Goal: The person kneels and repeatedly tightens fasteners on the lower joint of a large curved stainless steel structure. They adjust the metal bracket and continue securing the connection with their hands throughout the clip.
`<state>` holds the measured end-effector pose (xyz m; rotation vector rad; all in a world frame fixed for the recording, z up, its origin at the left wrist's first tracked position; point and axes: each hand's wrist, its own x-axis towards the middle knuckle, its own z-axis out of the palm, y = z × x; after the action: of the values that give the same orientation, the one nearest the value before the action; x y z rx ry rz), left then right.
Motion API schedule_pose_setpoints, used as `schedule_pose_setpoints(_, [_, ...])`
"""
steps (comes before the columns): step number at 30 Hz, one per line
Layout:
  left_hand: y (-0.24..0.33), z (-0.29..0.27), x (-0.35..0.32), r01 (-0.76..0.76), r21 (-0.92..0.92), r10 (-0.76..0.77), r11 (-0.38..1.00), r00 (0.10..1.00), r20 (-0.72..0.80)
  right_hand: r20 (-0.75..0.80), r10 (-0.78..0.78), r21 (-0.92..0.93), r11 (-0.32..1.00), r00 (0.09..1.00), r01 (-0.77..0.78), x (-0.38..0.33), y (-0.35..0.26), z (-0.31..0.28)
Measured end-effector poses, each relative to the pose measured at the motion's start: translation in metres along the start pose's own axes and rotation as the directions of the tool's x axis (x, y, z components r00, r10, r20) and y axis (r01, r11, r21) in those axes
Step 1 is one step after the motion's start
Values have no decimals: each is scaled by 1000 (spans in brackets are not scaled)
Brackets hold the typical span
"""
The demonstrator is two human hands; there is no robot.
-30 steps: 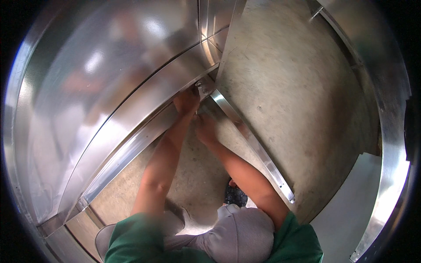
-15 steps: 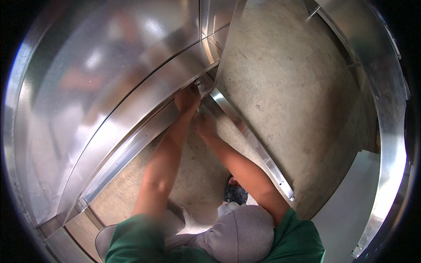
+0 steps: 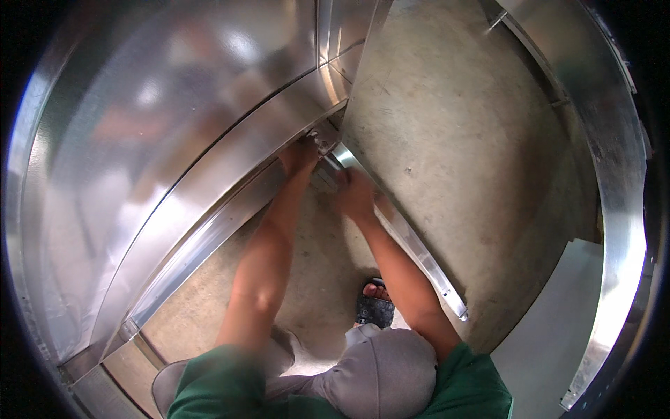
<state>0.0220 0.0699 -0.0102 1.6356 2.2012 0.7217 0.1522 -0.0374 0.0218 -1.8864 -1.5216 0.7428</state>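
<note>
My left hand (image 3: 300, 153) reaches into the far corner under the edge of a large shiny metal cabinet (image 3: 223, 160). Its fingers are curled at a small metal fitting (image 3: 321, 137), and what they grip is hidden. Just right of it, my right hand (image 3: 356, 190) is closed and slightly blurred. A slim metal tool (image 3: 331, 163) pokes out of it toward the corner; its exact kind is unclear. Close beside this hand runs a long metal leg (image 3: 412, 236), slanting from the corner down to the right, with a rounded foot at its near end.
A metal rail (image 3: 202, 237) follows the cabinet's lower edge on the left. Concrete floor (image 3: 474, 140) lies beyond the leg. Curved sheet metal (image 3: 621, 209) bounds the right side, with a pale flat panel (image 3: 558, 307) beside it. My sandalled foot (image 3: 375, 305) is below my right forearm.
My right hand has moved right and slightly up, away from my left hand and over beside the metal leg. The slim tool now shows more clearly. My left hand stays at the corner.
</note>
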Motion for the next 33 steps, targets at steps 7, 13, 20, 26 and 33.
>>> schedule_pose_setpoints(7, [7,-18,1,637,-714,-313,292,769,558,-165,-248,-91,968,955,236,56,-24,-40])
schedule_pose_setpoints(13, [-10,1,4,631,-767,-247,117,766,593,-186,-156,25,986,970,163,42,-22,-30])
schedule_pose_setpoints(20, [-27,22,10,673,-722,-224,-164,687,691,-91,46,124,992,995,-35,42,-23,-31])
schedule_pose_setpoints(26, [-19,-5,9,683,-731,-172,-15,718,674,-115,-159,82,982,981,169,38,-11,-32])
schedule_pose_setpoints(33, [-11,-24,-16,326,-676,-131,660,937,324,121,-32,-120,992,992,46,-6,10,10])
